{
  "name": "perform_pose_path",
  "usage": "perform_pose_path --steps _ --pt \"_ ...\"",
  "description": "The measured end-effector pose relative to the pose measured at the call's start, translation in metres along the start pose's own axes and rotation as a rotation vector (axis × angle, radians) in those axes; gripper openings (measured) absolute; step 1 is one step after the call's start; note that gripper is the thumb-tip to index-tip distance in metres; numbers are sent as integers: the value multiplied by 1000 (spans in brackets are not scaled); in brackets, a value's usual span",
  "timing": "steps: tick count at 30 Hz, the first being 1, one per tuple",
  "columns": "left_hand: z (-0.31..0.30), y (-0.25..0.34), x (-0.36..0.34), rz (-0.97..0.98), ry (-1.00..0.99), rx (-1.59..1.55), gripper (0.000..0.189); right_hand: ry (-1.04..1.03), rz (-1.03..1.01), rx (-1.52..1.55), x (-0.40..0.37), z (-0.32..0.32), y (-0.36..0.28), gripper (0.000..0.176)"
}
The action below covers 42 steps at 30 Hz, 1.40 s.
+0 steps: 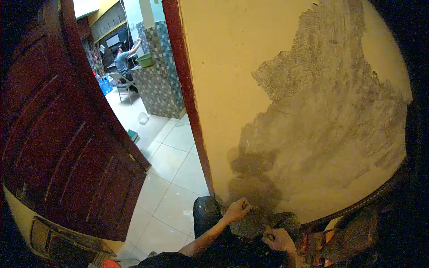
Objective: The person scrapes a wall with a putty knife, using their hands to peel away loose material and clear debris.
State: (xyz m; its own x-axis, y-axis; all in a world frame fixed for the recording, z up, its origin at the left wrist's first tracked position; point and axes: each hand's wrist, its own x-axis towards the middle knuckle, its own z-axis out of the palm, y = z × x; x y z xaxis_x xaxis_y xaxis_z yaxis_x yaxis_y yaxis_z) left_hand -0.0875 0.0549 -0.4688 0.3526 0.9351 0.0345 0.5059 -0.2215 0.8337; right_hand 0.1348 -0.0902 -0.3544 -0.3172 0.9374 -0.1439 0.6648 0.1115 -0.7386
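My left hand [237, 211] is closed, thumb and fingers pinched together, in front of the low part of the yellow wall [232, 80]. Lower and to its right, my right hand [280, 241] is curled closed too, close over my dark-clad lap. What either hand holds is too small to make out. A large grey patch of rough plaster [321, 111] covers much of the wall. Just beyond my hands, its lower end shows a darker, damp-looking area [254, 178]. My knee [206, 207] is bent beside the door frame.
A dark red panelled door [71, 116] stands open at the left. Through the doorway, a tiled floor [172, 156] leads to a mosaic pillar [156, 85], a green basin [145, 60] and a seated person [122, 60] with a raised arm. Cluttered items [328, 239] lie at the lower right.
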Motion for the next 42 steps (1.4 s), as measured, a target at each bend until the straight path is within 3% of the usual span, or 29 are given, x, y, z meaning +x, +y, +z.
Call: perform_pose_path --steps 3,10,12,16,21,25,28,30,31,33,34,36,39,40,42 --pt "10 -22 4 59 40 -57 34 39 -94 16 -2 1 6 22" --pt "-4 -22 9 30 79 -79 34 54 -104 9 -2 -5 -1 22" --pt "-4 -19 10 -164 95 -43 39 11 18 -30 -5 -6 -1 22" --pt "-3 -17 10 -149 78 -98 47 78 -46 -58 -9 -4 0 22" --pt "-2 9 1 -164 -171 -63 53 130 -148 34 -9 3 15 22" --pt "4 13 -5 -88 -178 -81 49 102 -81 10 -5 1 11 23" --pt "12 2 -7 -104 -58 -121 46 120 -108 31 -8 6 17 22" --pt "-1 9 -4 -274 -249 -210 44 45 -53 71 -7 -5 1 21" --pt "5 -3 -3 -276 -250 -210 44 44 -52 72 -7 -4 3 21" --pt "26 -35 2 137 17 -13 46 52 -51 59 -7 -2 10 22" --pt "23 -29 1 136 14 -14 46 52 -48 60 -6 -1 13 22" --pt "7 1 0 -198 -103 -186 44 69 -93 53 -5 0 16 24" --pt "-5 25 0 -339 -155 -171 43 80 -93 68 -5 -1 16 23" --pt "-10 36 -3 -340 -159 -170 43 81 -90 70 -5 -2 15 23" --pt "-16 55 -9 -78 -74 -234 45 50 -72 22 -5 -5 13 21"
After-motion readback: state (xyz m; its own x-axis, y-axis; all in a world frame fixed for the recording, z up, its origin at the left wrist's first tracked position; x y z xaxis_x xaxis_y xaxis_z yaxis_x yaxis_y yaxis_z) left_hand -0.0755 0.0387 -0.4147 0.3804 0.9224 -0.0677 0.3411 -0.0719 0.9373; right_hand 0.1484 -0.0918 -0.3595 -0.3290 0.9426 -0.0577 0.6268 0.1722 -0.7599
